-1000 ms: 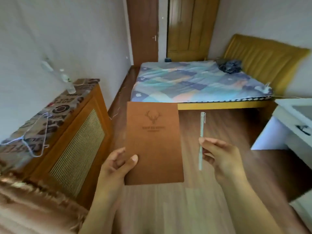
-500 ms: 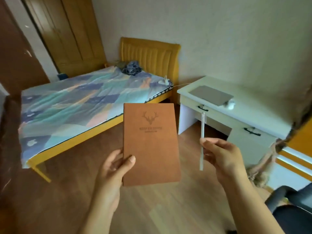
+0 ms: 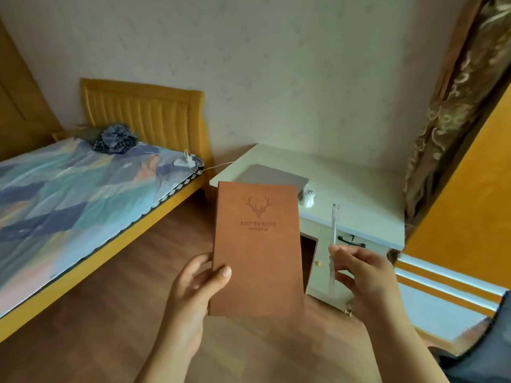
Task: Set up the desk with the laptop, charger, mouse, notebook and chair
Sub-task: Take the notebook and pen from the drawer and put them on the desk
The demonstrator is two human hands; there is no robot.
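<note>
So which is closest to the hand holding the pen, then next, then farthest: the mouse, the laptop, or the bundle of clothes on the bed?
From the right hand:
1. Mouse, on the desk just ahead.
2. Laptop, further back on the desk, partly behind the notebook.
3. Bundle of clothes, far left by the bed's headboard.

White desk [image 3: 356, 189]: closed grey laptop [image 3: 272, 174], white mouse [image 3: 307, 199] just beside it.

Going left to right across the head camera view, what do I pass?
Bed → bundle of clothes → charger → notebook → mouse → pen → curtain.
</note>
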